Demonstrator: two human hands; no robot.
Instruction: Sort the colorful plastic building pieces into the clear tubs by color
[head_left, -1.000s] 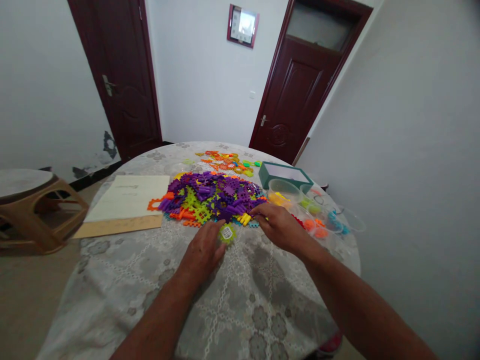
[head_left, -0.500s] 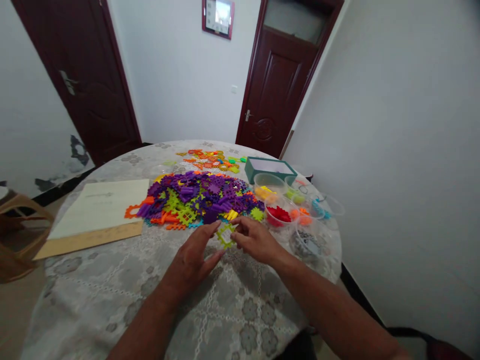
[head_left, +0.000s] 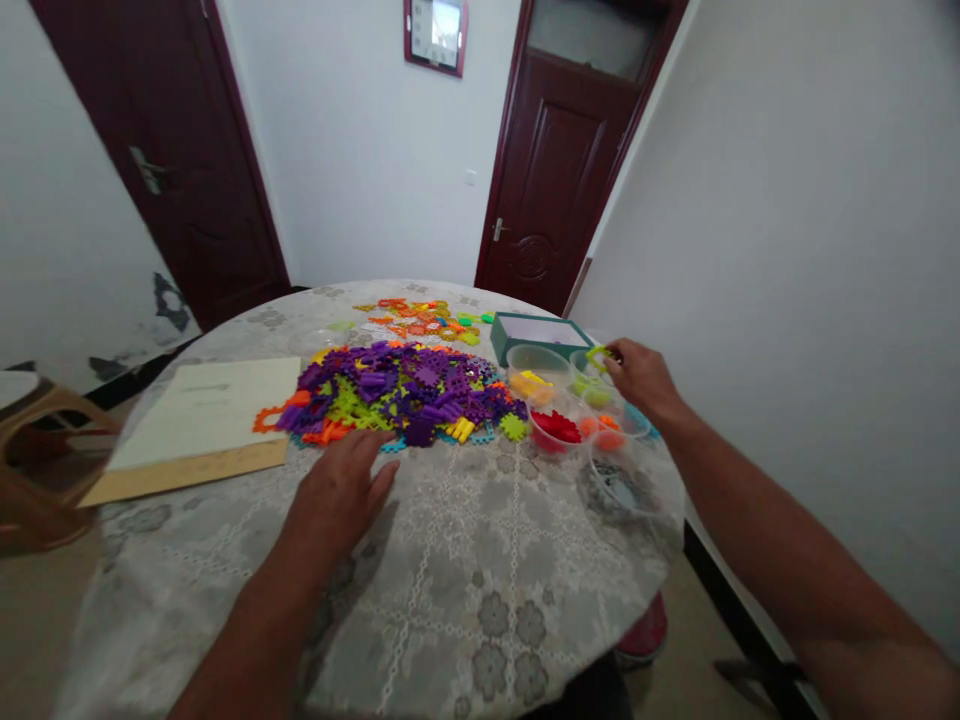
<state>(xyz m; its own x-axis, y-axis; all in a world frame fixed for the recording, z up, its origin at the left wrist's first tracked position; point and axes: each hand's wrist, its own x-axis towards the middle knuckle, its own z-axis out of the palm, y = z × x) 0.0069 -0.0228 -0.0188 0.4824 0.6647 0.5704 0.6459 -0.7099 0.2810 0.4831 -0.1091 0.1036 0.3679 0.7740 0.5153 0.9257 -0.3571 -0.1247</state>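
Observation:
My right hand (head_left: 636,375) pinches a yellow-green toothed plastic piece (head_left: 598,357) above a clear tub (head_left: 579,366) that has yellow-green pieces in it. At the near edge of a heaped pile of plastic building pieces (head_left: 427,378), mostly purple with green and orange among them, is my left hand (head_left: 341,490). Its fingers are stretched out and apart, holding nothing; whether the fingertips touch the pile I cannot tell. Light blue pieces (head_left: 392,444) lie just beyond its thumb.
Clear tubs of yellow pieces (head_left: 531,385), red pieces (head_left: 556,428), orange pieces (head_left: 604,432) and grey bits (head_left: 616,485) stand on the right. Behind them is a green box (head_left: 540,330). A pale sheet (head_left: 217,410) lies left; more loose pieces (head_left: 420,318) are at the back.
My right hand has carried the yellow-green piece from the table's middle to the tubs on the right. My left hand has let go of it and moved left toward the pile.

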